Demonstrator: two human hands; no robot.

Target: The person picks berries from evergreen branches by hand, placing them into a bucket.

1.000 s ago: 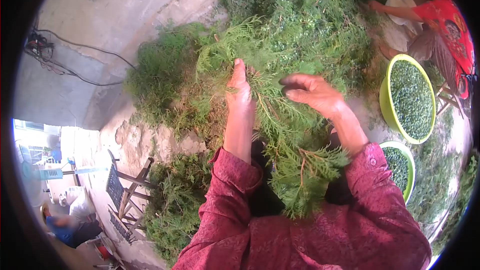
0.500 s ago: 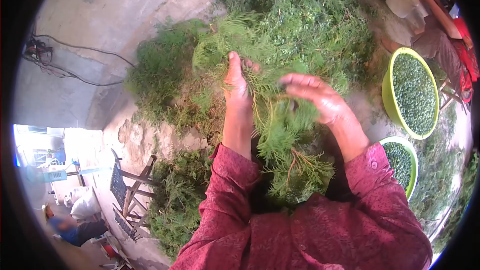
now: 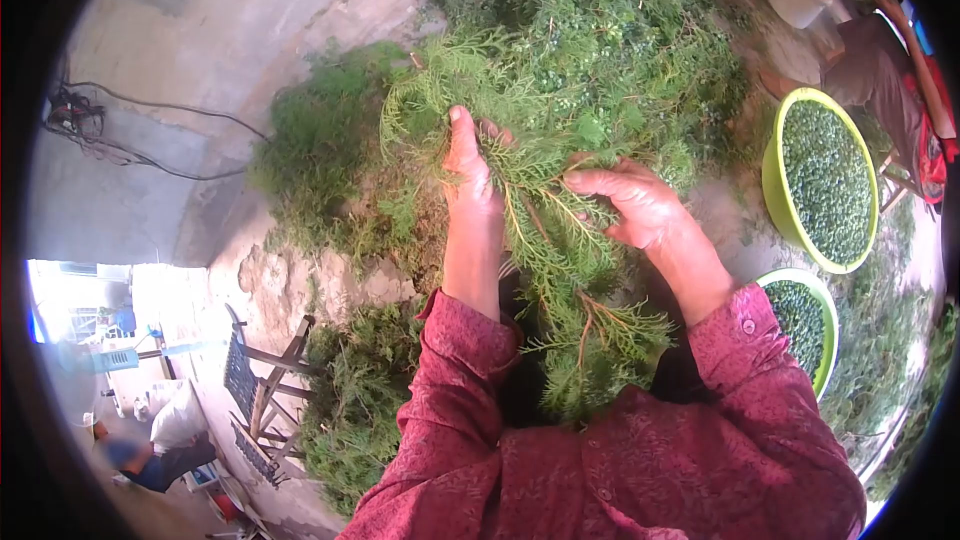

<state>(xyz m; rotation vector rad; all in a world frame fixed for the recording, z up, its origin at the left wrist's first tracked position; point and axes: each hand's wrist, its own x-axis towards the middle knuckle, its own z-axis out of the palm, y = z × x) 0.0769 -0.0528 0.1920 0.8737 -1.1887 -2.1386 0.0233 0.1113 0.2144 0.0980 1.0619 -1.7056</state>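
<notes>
My left hand (image 3: 472, 165), thumb up, is wrapped round a leafy green branch (image 3: 545, 230) that hangs down toward my lap. To its right, my right hand (image 3: 640, 202) has its thumb and fingers round a side sprig of the same branch. Another cut sprig (image 3: 590, 325) lies over my lap. Beyond both hands rises a large heap of green branches with small pale green berries (image 3: 600, 50).
At the right stand a yellow-green basin of green berries (image 3: 825, 185) and a second basin (image 3: 828, 340). A co-worker's legs (image 3: 875, 70) are at upper right. On the left are a folding chair (image 3: 265, 380), cables (image 3: 150, 140) and another person (image 3: 150, 460).
My right hand has lowered slightly and its fingers have closed in on the sprig. My left hand has barely moved. The co-worker's arm at upper right has shifted.
</notes>
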